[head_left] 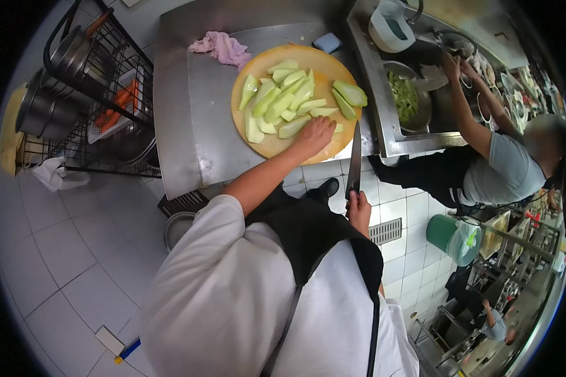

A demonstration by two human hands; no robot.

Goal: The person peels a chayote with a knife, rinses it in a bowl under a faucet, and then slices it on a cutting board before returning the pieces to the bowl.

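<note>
Several pale green vegetable pieces [277, 100] lie on a round yellowish board [251, 69] on the steel table. My left hand [316, 134] rests palm down at the board's near side, on or beside the nearest pieces; what lies under its fingers is hidden. My right hand [359, 209] is wrapped round the handle of a large knife [355, 160]. The blade points away from me, its tip by the board's right edge. Larger green-skinned pieces [350, 94] sit at the board's right side, just beyond the tip.
A pink cloth [222, 49] and blue sponge [327, 43] lie behind the board. At right, a co-worker [503, 163] reaches into a sink [390, 141] beside a bowl of green strips [402, 100]. A wire rack [107, 94] with pots stands left; a green bin [446, 232] stands right.
</note>
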